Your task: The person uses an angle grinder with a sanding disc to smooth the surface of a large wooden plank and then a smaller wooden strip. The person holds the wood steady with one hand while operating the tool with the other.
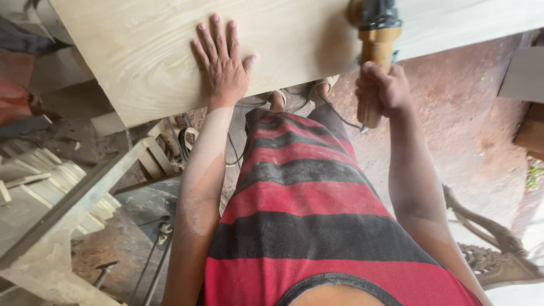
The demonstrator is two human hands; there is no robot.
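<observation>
A wide pale wooden panel with visible grain stretches across the top of the view. My left hand lies flat on it with fingers spread, near its front edge. My right hand grips the dusty tan handle of a power tool, whose dark head rests on the panel at the upper right. A thin dark cord hangs from the tool down past my sandalled feet. My red and black striped shirt fills the lower middle.
A slanted wooden workbench beam and stacked light wood pieces sit at left. A hammer lies on the dusty floor. Carved wooden furniture parts are at lower right; another board is at right.
</observation>
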